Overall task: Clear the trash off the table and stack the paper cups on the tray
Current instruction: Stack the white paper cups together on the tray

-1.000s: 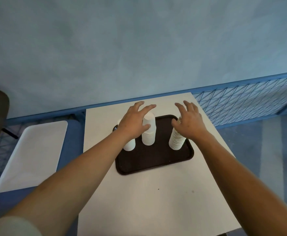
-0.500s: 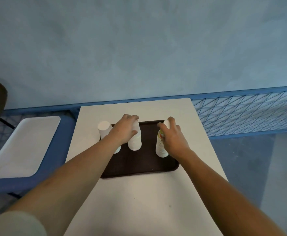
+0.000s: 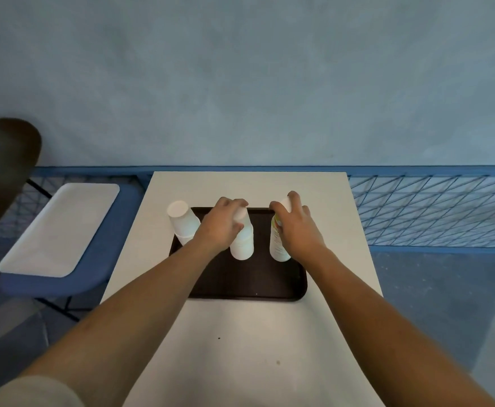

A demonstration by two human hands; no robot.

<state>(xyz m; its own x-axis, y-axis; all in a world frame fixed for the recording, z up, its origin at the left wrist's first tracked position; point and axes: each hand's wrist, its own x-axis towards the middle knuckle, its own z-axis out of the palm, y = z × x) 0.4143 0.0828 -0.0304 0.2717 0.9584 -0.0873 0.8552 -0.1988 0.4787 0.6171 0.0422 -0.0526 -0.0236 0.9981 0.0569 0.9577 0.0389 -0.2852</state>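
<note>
The middle cup stack (image 3: 242,245) was grasped by the left grip (image 3: 221,227), the printed stack (image 3: 276,246) by the right grip (image 3: 297,230).

A tray (image 3: 249,282) sits on the desk (image 3: 240,362). On it stand three cup stacks: left stack (image 3: 181,221) at 10 o'clock, middle stack (image 3: 242,248) at 12, right stack (image 3: 276,251) at 2.

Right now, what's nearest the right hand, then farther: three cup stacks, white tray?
1. Printed cup stack: in the right hand.
2. Middle cup stack: in the left hand.
3. Left cup stack: leftmost, untouched.
4. White tray: far left, off the table.
</note>
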